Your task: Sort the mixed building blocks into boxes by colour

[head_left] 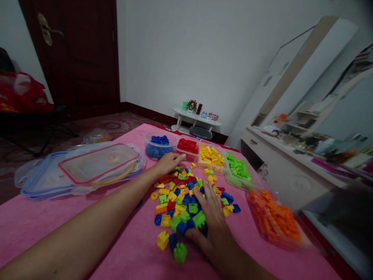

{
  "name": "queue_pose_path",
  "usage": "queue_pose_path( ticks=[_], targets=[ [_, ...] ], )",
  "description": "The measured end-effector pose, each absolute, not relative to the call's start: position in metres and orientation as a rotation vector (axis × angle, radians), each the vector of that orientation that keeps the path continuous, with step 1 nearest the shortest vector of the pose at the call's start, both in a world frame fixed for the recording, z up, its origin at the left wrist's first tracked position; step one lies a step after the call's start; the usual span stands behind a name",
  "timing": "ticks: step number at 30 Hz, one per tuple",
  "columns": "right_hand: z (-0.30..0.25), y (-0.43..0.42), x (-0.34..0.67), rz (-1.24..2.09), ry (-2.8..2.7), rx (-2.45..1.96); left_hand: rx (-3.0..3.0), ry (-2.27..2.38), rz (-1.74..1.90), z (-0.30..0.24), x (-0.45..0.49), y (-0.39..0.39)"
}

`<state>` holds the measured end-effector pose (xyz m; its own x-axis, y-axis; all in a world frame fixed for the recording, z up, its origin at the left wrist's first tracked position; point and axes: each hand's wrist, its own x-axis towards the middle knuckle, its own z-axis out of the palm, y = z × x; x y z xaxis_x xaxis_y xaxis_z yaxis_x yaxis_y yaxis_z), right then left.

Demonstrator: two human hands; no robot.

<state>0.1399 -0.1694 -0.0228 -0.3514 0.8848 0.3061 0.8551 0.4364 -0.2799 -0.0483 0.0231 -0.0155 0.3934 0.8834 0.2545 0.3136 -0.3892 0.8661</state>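
Note:
A mixed heap of toy building blocks point(179, 194) in yellow, blue, green, red and orange lies on a pink cloth point(131, 241). My left hand point(169, 163) reaches over the far left of the heap, close to the tub of blue blocks point(159, 147) and the box of red blocks point(188, 147). Its fingers stretch to the right, and no block shows in them. Spread over the near right side of the heap, my right hand point(214, 217) has thumb and fingers apart. Beside its thumb are green and blue blocks; a yellow block point(163, 240) lies nearer me.
Boxes of yellow blocks point(211, 156), light green blocks point(237, 167) and orange blocks point(275, 217) line the right side, the last blurred. Stacked clear lids point(99, 163) lie at left. Beyond stand a small white table point(196, 115) and a dresser point(294, 159).

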Motion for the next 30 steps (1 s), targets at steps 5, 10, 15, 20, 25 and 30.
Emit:
queue_pose_path(
  ticks=[5,10,15,20,25,30],
  targets=[
    [-0.016,-0.132,0.112,0.173,-2.225,-1.454,2.048,1.021,0.895,-0.026,-0.047,0.024],
    [0.005,-0.111,0.103,0.444,-2.104,-1.326,1.972,1.026,0.919,-0.027,-0.050,0.023],
    [0.002,-0.119,0.153,0.337,-1.782,-1.446,2.038,1.032,0.946,-0.030,-0.052,0.024],
    [-0.028,-0.125,0.212,0.153,-1.651,-1.723,2.024,1.022,0.901,-0.032,-0.050,0.025],
    [-0.042,-0.108,0.207,0.465,-1.475,-1.753,1.870,1.011,0.962,-0.038,-0.050,0.027],
    [-0.026,-0.094,0.169,0.464,-1.727,-1.611,1.753,0.968,0.973,-0.042,-0.050,0.030]
  ],
)
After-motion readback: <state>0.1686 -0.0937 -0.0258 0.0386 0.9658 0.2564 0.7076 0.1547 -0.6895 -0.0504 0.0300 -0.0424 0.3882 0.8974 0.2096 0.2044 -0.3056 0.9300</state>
